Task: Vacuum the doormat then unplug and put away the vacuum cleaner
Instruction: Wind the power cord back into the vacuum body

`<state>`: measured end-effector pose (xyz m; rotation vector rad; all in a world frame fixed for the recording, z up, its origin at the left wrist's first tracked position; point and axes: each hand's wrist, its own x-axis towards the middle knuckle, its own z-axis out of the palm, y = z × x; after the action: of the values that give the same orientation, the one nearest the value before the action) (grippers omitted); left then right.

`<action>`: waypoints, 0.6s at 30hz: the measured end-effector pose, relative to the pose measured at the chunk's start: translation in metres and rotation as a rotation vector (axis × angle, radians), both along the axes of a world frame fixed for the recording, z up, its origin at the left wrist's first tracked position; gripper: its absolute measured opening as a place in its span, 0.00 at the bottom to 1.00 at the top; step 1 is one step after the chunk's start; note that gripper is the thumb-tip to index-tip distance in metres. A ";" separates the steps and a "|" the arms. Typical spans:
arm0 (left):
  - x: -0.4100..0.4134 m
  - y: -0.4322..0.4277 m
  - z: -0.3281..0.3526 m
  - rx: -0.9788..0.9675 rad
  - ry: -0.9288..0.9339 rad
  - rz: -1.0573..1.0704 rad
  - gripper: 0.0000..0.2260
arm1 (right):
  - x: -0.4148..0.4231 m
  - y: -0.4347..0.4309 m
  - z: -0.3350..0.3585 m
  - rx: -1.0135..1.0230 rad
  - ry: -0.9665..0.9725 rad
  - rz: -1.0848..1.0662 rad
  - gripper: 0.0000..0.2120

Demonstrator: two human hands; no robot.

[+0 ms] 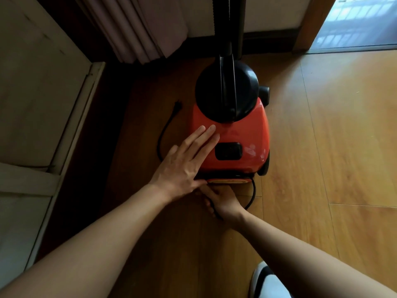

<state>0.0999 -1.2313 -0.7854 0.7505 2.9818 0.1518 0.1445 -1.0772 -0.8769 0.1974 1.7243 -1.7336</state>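
1. Head view: the vacuum cleaner (240, 134) stands on the wooden floor (333, 136) near the curtain (137, 29). Open floor spreads to its right, toward the doorway (354, 22).
2. A white panel (43, 82) hems in the left side.
3. The left hand (184, 166) lies flat on the orange body, fingers straight. The right hand (223, 203), at the rear, curls round the cord (253, 191).
4. The plug (177, 105) lies on the floor left of the body. A shoe (261, 276) shows at the bottom edge.

Left hand (182, 166) flat on vacuum cleaner (242, 134), right hand (223, 203) around cord (254, 191)
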 end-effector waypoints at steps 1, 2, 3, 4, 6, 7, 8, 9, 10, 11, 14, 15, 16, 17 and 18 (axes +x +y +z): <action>0.000 0.000 0.000 -0.010 0.010 0.001 0.55 | 0.000 0.003 -0.002 0.005 0.006 -0.001 0.18; 0.000 0.001 -0.001 -0.019 0.020 0.002 0.55 | 0.000 0.006 -0.003 0.020 0.012 -0.006 0.17; 0.000 0.001 -0.001 -0.024 0.030 0.003 0.55 | 0.000 0.006 -0.004 0.041 0.012 -0.016 0.17; 0.001 0.002 -0.002 -0.026 0.036 0.006 0.55 | 0.000 0.006 -0.005 0.068 0.006 -0.030 0.17; 0.002 0.003 -0.003 -0.023 0.044 0.014 0.56 | -0.002 0.007 -0.006 0.148 -0.020 -0.063 0.19; 0.002 0.003 -0.004 -0.022 0.050 0.016 0.57 | -0.003 0.008 -0.007 0.199 -0.027 -0.084 0.19; 0.001 0.003 -0.005 -0.021 0.058 0.017 0.57 | -0.004 0.011 -0.009 0.246 -0.023 -0.100 0.20; 0.001 0.003 -0.005 -0.021 0.064 0.014 0.58 | -0.005 0.016 -0.010 0.277 -0.011 -0.104 0.20; 0.001 0.002 -0.006 -0.020 0.068 0.012 0.58 | -0.005 0.022 -0.012 0.293 0.008 -0.090 0.20; 0.001 0.002 -0.007 -0.018 0.068 0.010 0.58 | -0.005 0.029 -0.011 0.304 0.033 -0.060 0.19; 0.000 0.001 -0.007 -0.012 0.061 0.008 0.58 | -0.008 0.061 -0.013 0.452 0.166 0.108 0.16; 0.000 0.002 -0.007 -0.011 0.061 0.008 0.58 | -0.011 0.073 -0.014 0.547 0.219 0.195 0.15; 0.000 0.002 -0.006 -0.011 0.060 0.008 0.58 | -0.013 0.086 -0.014 0.632 0.247 0.275 0.15; 0.000 0.002 -0.006 -0.012 0.059 0.008 0.58 | -0.014 0.097 -0.014 0.694 0.243 0.327 0.18; 0.001 0.002 -0.005 -0.012 0.059 0.008 0.58 | -0.015 0.107 -0.013 0.734 0.231 0.344 0.21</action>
<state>0.1004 -1.2289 -0.7909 0.7550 3.0388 0.1135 0.1295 -0.9701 -0.8898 0.0111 2.3453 -0.8517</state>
